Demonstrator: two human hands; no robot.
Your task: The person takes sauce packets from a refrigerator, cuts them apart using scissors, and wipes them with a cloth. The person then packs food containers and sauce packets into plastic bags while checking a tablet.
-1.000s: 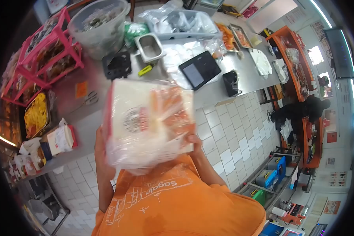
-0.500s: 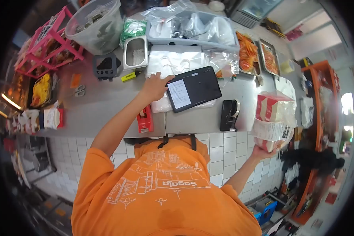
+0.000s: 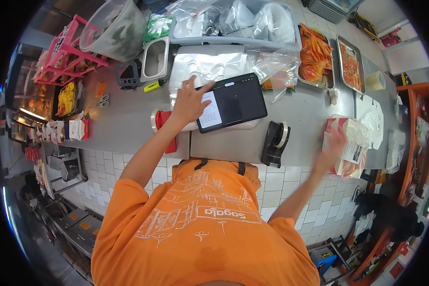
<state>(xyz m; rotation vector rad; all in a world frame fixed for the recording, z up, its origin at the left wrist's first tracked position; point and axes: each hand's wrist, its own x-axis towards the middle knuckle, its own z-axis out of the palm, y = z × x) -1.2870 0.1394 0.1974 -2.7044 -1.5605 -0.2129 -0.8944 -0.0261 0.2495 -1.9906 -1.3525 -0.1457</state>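
Note:
My left hand (image 3: 189, 101) is over the left part of a black tablet (image 3: 240, 102), fingers spread, its screen showing a white list panel. Whether a fingertip touches the glass I cannot tell. Beneath the tablet lie white plastic bags (image 3: 202, 64). My right hand (image 3: 335, 143), smeared by motion, is at the left side of red and white food boxes (image 3: 350, 159) wrapped in see-through plastic with a printed paper slip. The boxes rest at the right front of the steel table. A black tape dispenser (image 3: 275, 145) stands between the tablet and the boxes.
A red tape dispenser (image 3: 166, 119) sits beside my left forearm. At the back are a blue bin (image 3: 291, 45) of packaging, a steel pan (image 3: 156, 58) and trays of orange-red food (image 3: 315, 57). Scissors (image 3: 101, 102) and a yellow highlighter (image 3: 153, 86) lie left. White sheets (image 3: 370, 119) lie right.
The wrapped boxes, held up on my right hand before, now rest on the table, and that hand is at their left side. My left hand has moved from the tablet's corner over its screen.

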